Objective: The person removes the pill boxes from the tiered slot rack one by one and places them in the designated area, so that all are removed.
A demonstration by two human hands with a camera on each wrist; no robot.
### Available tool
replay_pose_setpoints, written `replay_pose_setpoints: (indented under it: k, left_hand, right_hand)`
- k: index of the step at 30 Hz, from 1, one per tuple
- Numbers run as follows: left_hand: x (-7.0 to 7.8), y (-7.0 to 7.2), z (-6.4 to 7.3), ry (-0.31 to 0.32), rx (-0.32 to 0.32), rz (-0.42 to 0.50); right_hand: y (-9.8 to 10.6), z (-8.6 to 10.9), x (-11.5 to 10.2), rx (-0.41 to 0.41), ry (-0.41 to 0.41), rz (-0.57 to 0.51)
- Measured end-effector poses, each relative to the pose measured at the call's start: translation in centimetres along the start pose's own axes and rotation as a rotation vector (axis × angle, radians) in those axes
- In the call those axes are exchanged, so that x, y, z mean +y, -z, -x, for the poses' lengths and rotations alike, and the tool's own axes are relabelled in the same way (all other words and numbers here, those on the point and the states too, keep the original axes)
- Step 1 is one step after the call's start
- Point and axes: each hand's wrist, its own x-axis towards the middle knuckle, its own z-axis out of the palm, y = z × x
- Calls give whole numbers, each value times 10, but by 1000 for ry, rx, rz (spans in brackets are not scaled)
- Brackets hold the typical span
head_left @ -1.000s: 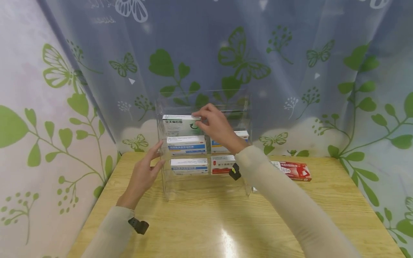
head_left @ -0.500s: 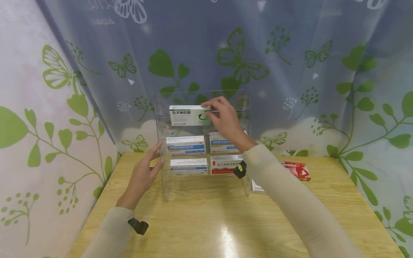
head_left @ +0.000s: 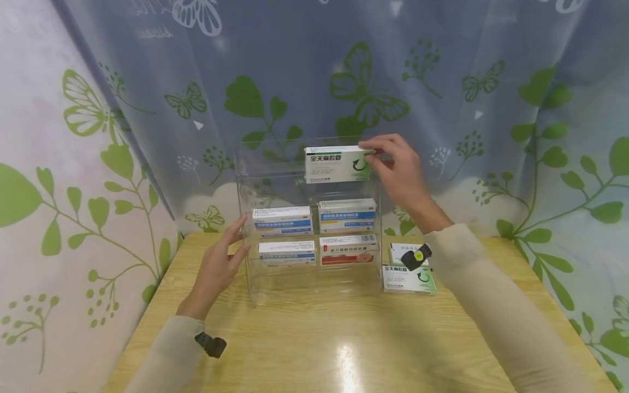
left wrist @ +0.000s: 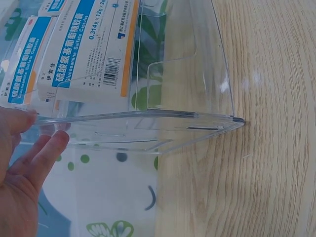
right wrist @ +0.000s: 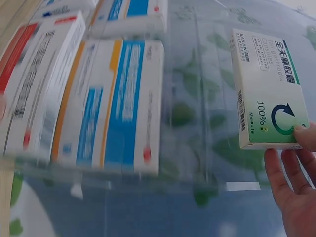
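Up and across it's going! The green box [head_left: 334,168] is shifting from the rack's [head_left: 314,283] upper left to its upper right, above a blue-striped box [head_left: 346,216]; the right hand [head_left: 400,170] is pinching its end, the left hand [head_left: 216,267] staying put, fingers spread against the side.

"Place type?"

"I can't pin the building. Looks like a curtained booth: leaf-and-butterfly cloth [head_left: 290,60] on three sides of my wood-grain table [head_left: 290,344]."

"Shop, then?"

"Pharmacy-style display is as far as I'd tag it: medicine boxes [left wrist: 91,54], one lettered 'Glucosamine Sulfate Capsules', tiered in a clear plastic rack [left wrist: 187,114] in front of me."
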Motion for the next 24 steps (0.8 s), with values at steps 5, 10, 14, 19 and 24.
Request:
replay_pose_setpoints:
  k: [5,10,14,19,24]
  left_hand:
    - [-1,0,0,-31,19,-9]
    - [-3,-1,0,-42,21,-13]
    - [-3,-1,1,-37,20,-13]
    - [-3,0,1,-22,12,-9]
    - [-3,0,1,-4,1,-7]
  right_hand:
    - [42,12,10,31,-47,51]
    - [79,33,29,77,-119,138]
    - [103,53,48,76,-175,196]
    - [125,84,78,40,-246,300]
    - [144,116,106,30,-289,335]
